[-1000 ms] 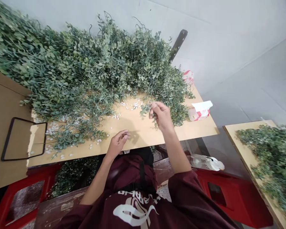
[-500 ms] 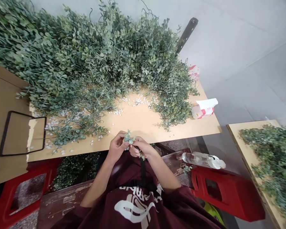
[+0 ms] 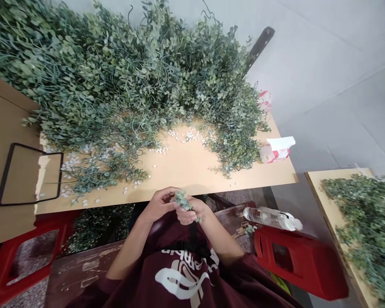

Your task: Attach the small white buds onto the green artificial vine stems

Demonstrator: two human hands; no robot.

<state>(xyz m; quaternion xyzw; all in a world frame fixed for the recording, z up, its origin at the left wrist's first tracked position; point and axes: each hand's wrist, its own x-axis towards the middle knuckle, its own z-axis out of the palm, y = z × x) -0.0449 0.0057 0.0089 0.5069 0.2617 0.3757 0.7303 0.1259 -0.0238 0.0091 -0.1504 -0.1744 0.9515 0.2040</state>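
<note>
**At the counter's near edge, a leafy sprig between two hands**

Closest to the camera, a maroon shirt (image 3: 137, 278) carries a white emblem and white lettering, upside down from this view and partly folded away, so the full word cannot be read. Just beyond it, the sprig (image 3: 183, 200) is held before the waist, in front of the counter (image 3: 186, 167). Its long axis slants: the leafier end points up and left, towards the counter, and the thinner end runs down to the right. The right hand (image 3: 200, 208) grasps it with curled fingers. The left hand (image 3: 160, 205) is cupped, fingertips at the leafy end; whether it grips cannot be told.

Below stand a scuffed dark bench (image 3: 83, 265) and red plastic stools (image 3: 317, 265), with a clear bottle (image 3: 265, 216) lying near the right one.

The counter is pale wood-toned, strewn with small white pieces (image 3: 192, 136). At its left, a black rectangular frame (image 3: 6, 175) leans by brown cardboard (image 3: 13, 111); at its right end sits a red-and-white tissue packet (image 3: 276, 155), its print too small to read. Farther back, a heap of green foliage (image 3: 141, 77) spreads before a pale grey wall (image 3: 324, 42) with thin joint lines.
</note>
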